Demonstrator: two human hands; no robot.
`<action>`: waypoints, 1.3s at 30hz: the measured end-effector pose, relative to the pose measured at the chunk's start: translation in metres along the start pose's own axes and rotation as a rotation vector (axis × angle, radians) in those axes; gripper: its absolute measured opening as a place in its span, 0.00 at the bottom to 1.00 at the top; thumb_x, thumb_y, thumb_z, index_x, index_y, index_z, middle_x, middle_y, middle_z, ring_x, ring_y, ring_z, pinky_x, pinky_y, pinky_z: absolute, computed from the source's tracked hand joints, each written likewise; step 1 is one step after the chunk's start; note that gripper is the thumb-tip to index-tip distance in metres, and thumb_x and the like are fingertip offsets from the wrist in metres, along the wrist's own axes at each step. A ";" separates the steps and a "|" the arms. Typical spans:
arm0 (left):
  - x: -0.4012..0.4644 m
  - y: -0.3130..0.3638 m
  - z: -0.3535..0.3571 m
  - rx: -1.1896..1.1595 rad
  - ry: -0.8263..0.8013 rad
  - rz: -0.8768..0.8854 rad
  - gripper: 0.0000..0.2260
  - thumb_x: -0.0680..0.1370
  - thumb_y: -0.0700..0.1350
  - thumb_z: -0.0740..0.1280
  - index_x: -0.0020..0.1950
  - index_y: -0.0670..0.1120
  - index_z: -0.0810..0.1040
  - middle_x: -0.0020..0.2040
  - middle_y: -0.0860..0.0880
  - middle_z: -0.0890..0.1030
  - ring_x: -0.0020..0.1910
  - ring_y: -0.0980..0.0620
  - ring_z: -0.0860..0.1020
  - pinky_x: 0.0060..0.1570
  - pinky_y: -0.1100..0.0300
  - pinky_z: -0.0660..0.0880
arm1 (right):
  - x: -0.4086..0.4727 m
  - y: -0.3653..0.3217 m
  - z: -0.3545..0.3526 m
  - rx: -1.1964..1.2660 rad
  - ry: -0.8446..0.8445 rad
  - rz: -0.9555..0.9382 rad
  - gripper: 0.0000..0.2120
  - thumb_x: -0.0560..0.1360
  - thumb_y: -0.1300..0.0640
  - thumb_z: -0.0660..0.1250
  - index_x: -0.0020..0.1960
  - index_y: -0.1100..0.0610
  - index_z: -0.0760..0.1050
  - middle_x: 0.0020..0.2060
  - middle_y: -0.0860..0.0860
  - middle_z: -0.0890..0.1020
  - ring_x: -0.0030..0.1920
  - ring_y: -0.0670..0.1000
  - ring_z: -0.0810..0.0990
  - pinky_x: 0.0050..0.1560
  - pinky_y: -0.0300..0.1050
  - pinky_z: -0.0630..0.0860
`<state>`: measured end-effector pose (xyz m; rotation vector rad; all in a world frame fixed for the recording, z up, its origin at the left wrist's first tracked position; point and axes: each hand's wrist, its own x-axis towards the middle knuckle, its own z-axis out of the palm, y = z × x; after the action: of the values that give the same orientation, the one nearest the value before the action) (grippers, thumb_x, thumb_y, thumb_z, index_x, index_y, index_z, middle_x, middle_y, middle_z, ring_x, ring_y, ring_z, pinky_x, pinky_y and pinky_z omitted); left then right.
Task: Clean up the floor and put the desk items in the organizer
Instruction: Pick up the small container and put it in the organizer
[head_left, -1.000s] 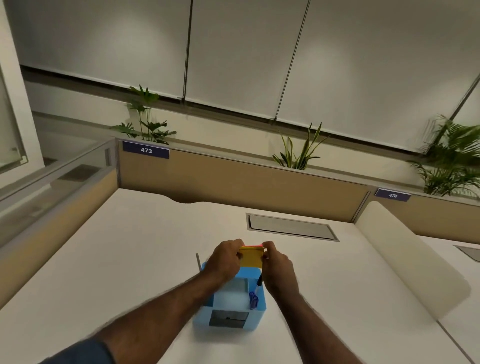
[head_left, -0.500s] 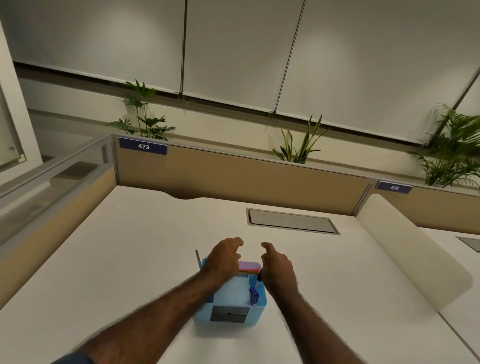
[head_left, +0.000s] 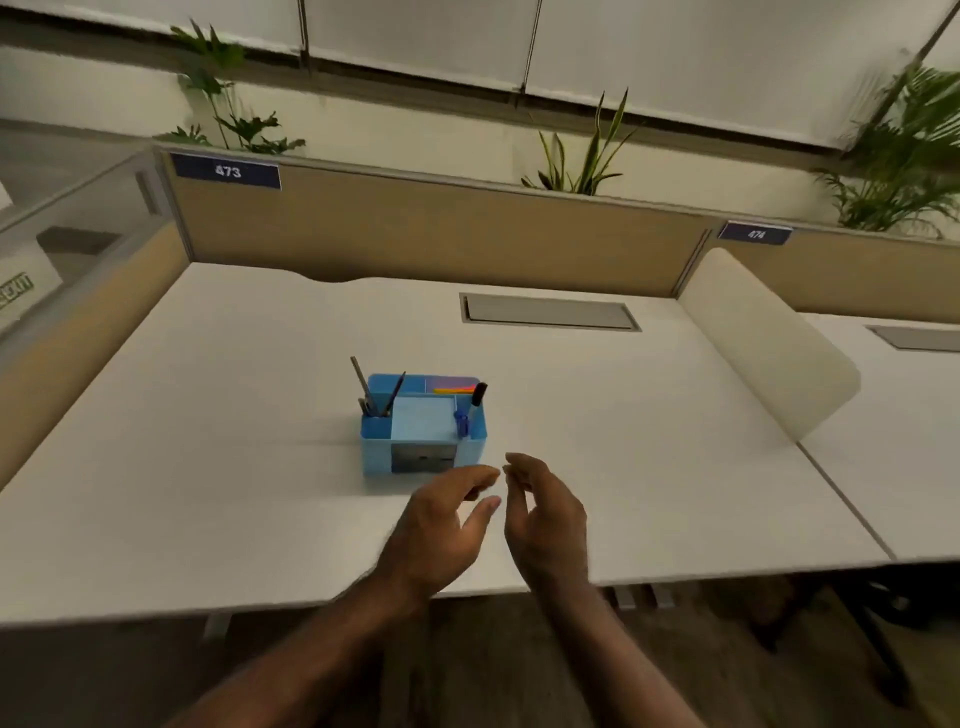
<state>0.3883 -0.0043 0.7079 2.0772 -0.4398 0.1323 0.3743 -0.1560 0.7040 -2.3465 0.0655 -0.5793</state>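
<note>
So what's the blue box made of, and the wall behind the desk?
The blue box looks like plastic: smooth, one even colour, thin moulded walls with a slight sheen. The wall behind the desk seems to be tan fabric over a panel, matte and without shine, though blur hides any weave, so it could be laminate.

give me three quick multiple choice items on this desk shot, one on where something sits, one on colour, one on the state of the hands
1. Where does the black-capped marker stand?
A. at the organizer's right side
B. flat on the desk
C. on the floor

2. What colour is the organizer?
A. red
B. blue
C. green

3. What are the hands doing?
A. both gripping the organizer
B. one holds a pen
C. both open and empty

Key: 1 A, the marker leans upright in the right-hand slot. 2 B, its walls are light blue. 3 C, the left hand and right hand hover over the desk nearer than the organizer, fingers spread, holding nothing.
</note>
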 end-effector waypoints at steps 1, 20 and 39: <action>-0.017 0.005 0.010 -0.017 -0.033 -0.001 0.18 0.80 0.52 0.72 0.70 0.58 0.77 0.63 0.65 0.79 0.57 0.69 0.78 0.56 0.82 0.72 | -0.017 0.004 -0.006 0.015 -0.015 0.024 0.15 0.81 0.61 0.71 0.67 0.54 0.80 0.60 0.49 0.86 0.59 0.48 0.85 0.63 0.45 0.82; -0.284 -0.187 0.271 -0.019 -0.461 -0.257 0.11 0.79 0.40 0.69 0.60 0.49 0.82 0.56 0.56 0.83 0.56 0.63 0.80 0.59 0.73 0.73 | -0.344 0.253 0.077 0.000 -0.462 0.514 0.11 0.81 0.59 0.68 0.61 0.51 0.82 0.53 0.46 0.86 0.53 0.46 0.84 0.57 0.44 0.81; -0.400 -0.534 0.442 0.381 -0.884 0.027 0.10 0.83 0.45 0.65 0.58 0.41 0.82 0.52 0.41 0.83 0.52 0.43 0.80 0.52 0.49 0.77 | -0.522 0.455 0.334 0.049 -0.641 0.846 0.19 0.79 0.56 0.63 0.69 0.52 0.78 0.60 0.56 0.85 0.59 0.61 0.85 0.59 0.55 0.83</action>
<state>0.1730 -0.0296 -0.0626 2.4264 -1.0300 -0.7708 0.0986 -0.1785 -0.0135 -2.0820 0.6868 0.5670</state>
